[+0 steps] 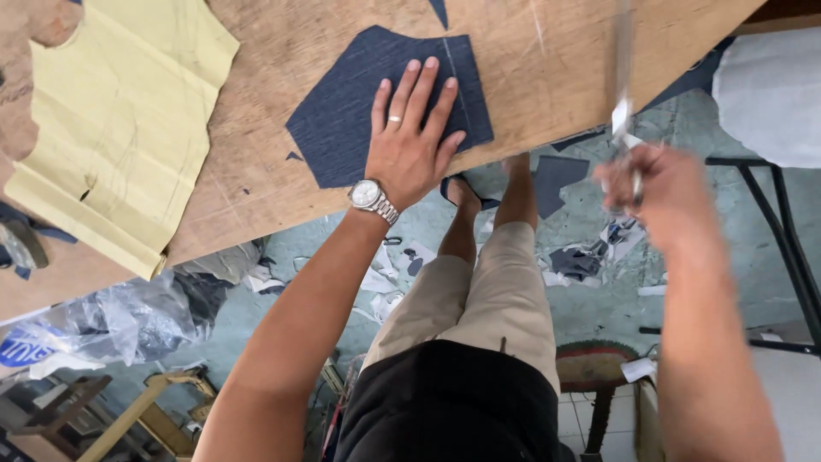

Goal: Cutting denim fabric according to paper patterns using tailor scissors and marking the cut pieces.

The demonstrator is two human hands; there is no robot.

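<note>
My left hand [412, 133] lies flat, fingers spread, on a cut piece of dark navy fabric [342, 111] on a wooden table [530, 68]. A ring and a silver wristwatch [373, 198] are on that hand and wrist. My right hand [654, 184] hovers off the table's near edge, closed around the handles of metal scissors [623, 111], whose blurred blades point away over the table. The fabric's lower corner reaches the table edge under my palm.
A yellow paper pattern [120, 128] lies on the table's left part. Fabric scraps [573, 257] litter the green floor below. A clear plastic bag [120, 321] sits under the table at left, a black metal frame [787, 248] at right, a stool [594, 368] beside my legs.
</note>
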